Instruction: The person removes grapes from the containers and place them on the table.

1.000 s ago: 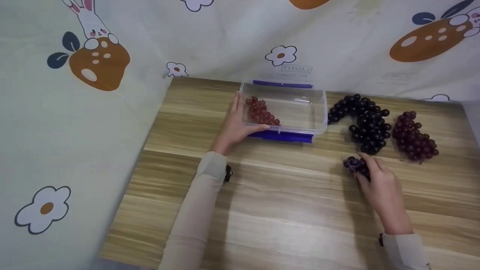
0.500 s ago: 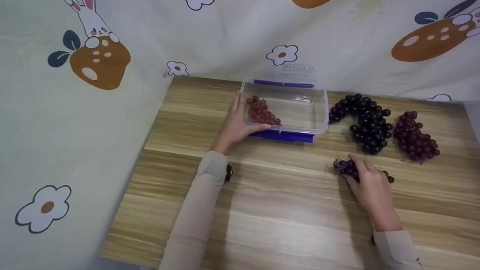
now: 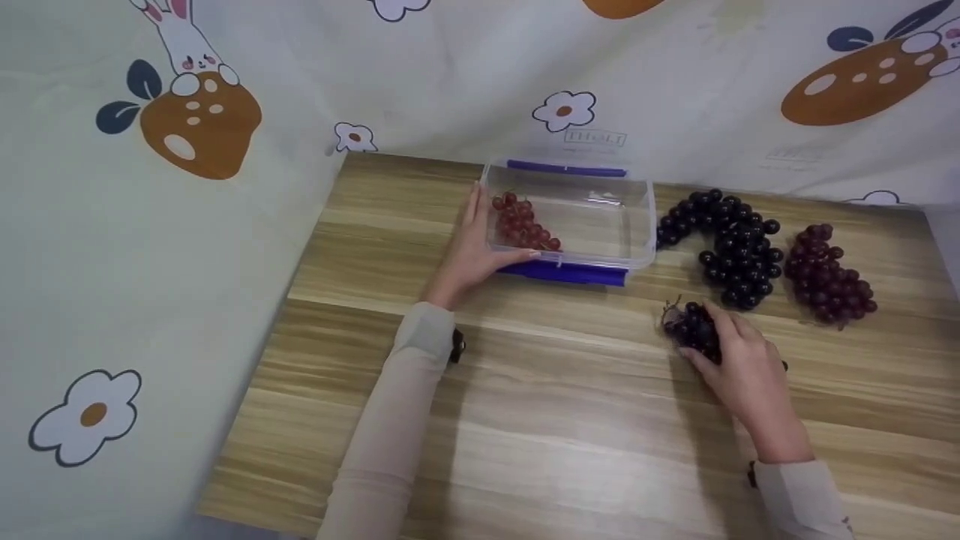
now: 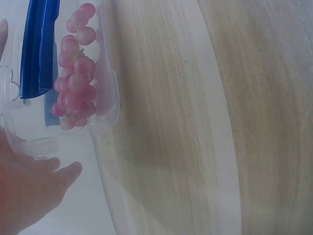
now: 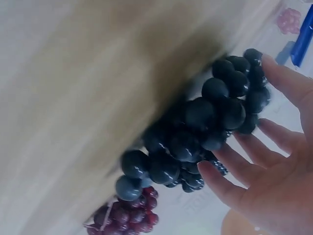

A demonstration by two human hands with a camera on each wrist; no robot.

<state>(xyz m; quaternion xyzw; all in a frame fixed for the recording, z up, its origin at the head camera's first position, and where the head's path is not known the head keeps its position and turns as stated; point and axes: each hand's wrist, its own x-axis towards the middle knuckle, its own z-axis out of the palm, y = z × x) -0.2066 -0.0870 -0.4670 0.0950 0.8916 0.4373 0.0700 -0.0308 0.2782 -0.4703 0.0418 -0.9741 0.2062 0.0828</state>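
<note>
My left hand (image 3: 469,251) rests against the left end of a clear plastic container (image 3: 643,225) with blue side latches. Its straight thumb lies on the front rim and its extended fingers run along the left wall. Inside the container, at the left, lies a bunch of red grapes (image 3: 521,223), which looks pink in the left wrist view. My right hand (image 3: 750,367) grips a bunch of dark grapes (image 3: 691,328) between thumb and fingers, low over the table. In the right wrist view the thumb and fingertips touch one end of the bunch (image 5: 195,117).
A large curved bunch of black grapes (image 3: 739,244) lies right of the container. Farther right is a dark red bunch (image 3: 829,274). The wooden table (image 3: 570,420) meets a patterned cloth (image 3: 450,90) behind and at the left.
My right hand has shifted left with the dark grapes, then turned them slightly so their stem end points up and away. My left hand and the container have stayed put.
</note>
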